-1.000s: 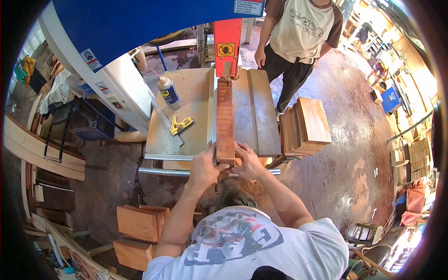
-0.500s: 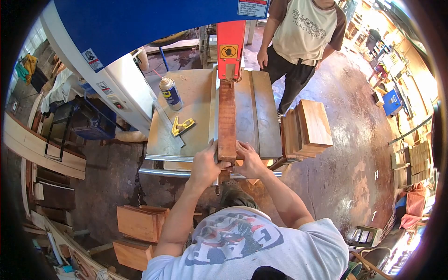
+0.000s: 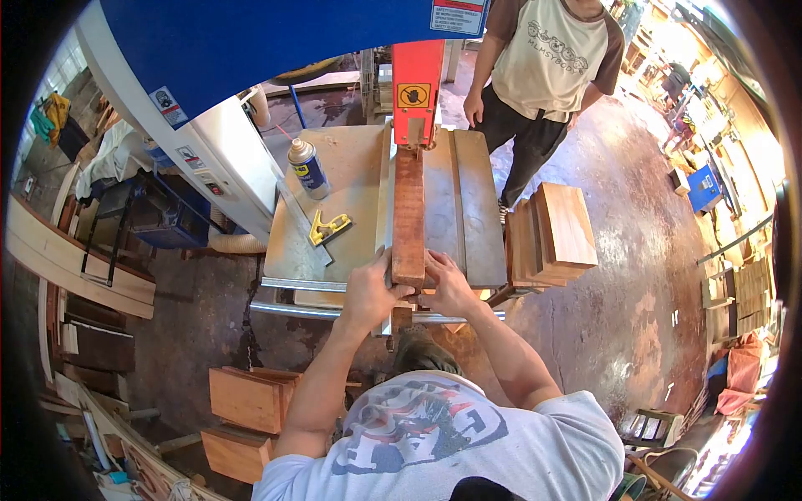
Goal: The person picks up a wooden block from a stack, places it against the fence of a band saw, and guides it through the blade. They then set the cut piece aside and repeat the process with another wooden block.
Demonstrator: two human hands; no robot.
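Observation:
A long reddish-brown wooden beam (image 3: 408, 213) lies on the metal machine table (image 3: 347, 167), its far end under the red blade guard (image 3: 415, 92). My left hand (image 3: 372, 288) grips the near end from the left, thumb under or against the end face. On the right side of the same end, my right hand (image 3: 449, 285) presses with its fingers closed on the wood. The beam runs beside a metal fence on its left. A spray can (image 3: 308, 169) stands on the left of the table, with a yellow-handled square (image 3: 329, 226) lying near it.
Another person (image 3: 543, 75) stands behind the table at the right. Stacked wooden blocks (image 3: 564, 225) are right of the table, and more blocks (image 3: 244, 401) sit at the lower left. The machine's blue housing (image 3: 276, 42) hangs over the upper left.
The beam has slid slightly away from me, toward the red guard, with both hands still at its near end. The view has shifted a little.

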